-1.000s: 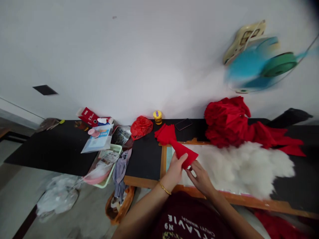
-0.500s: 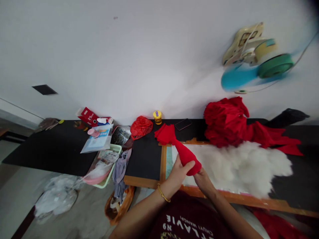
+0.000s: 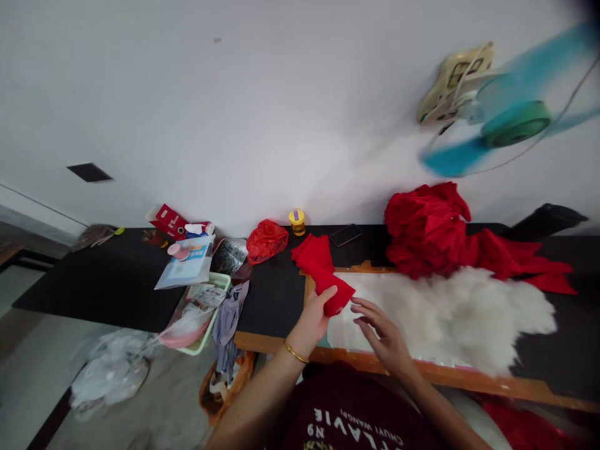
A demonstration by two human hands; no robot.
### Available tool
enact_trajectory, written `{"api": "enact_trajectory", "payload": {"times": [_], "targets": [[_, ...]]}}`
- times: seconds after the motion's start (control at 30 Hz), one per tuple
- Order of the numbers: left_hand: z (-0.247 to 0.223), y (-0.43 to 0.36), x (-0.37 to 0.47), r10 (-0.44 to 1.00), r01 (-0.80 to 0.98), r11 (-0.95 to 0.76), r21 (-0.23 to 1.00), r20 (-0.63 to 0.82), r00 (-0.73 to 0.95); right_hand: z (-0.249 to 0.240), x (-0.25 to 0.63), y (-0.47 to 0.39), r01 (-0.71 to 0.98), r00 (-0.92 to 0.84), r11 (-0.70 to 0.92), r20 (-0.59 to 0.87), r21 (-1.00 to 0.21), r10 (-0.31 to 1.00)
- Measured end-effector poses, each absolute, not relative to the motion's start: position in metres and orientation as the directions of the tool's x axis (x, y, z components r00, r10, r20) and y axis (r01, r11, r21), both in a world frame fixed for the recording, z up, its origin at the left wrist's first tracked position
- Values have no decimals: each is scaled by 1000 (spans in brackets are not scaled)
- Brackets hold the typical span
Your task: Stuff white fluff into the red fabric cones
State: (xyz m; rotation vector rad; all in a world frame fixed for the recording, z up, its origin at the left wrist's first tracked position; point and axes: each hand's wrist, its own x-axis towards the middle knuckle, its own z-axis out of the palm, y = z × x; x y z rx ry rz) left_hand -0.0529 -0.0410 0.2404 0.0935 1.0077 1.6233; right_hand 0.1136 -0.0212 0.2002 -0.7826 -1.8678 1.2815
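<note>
Half a second ago both my hands were on the red cloth piece [image 3: 341, 292], and it looked rounded. Now my right hand [image 3: 380, 331] has come away, its fingers loosely parted and nothing showing in it, and the cloth looks flatter. My left hand [image 3: 316, 315] still pinches it, thumb on top, and has shifted a little left. I judge that the piece now rests on one grip, leaving my right hand free. The cloth is over the left end of the white sheet [image 3: 344, 334], just near of the small red stack [image 3: 312, 250]; I can't quite tell whether my right fingertips touch its edge.

On the black table [image 3: 272, 303], white fluff [image 3: 469, 319] spreads to the right, with a red cloth heap [image 3: 424, 228] beyond it. A phone [image 3: 345, 234] and a yellow-lidded jar [image 3: 297, 222] sit at the far edge. A blurred blue fan [image 3: 515, 125] hangs by the pale wall [image 3: 281, 125]; a clear plastic bag [image 3: 110, 375] lies on the floor [image 3: 173, 390], near left.
</note>
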Motion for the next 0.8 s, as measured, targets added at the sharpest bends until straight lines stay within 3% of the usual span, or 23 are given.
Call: {"api": "enact_trajectory", "payload": {"times": [0.17,0.43,0.53,0.67,0.8], "targets": [[241,-42,-59,818,-873,131,471,-549,-173,194,132,-15,101,-343,65,26,-993,939],[233,-39,-37,711,-866,309,392,-700,-63,196,109,-11,313,-319,323,222,-893,922],[232,-45,-24,718,-841,311,443,-689,-98,196,101,-7,361,-382,280,133,-890,915],[222,-55,-12,757,-750,272,603,-615,-221,192,100,-5,377,-394,196,35,-905,918],[212,-61,-15,757,-662,216,718,-552,-351,186,115,-8,279,-488,159,2,-947,873]]}}
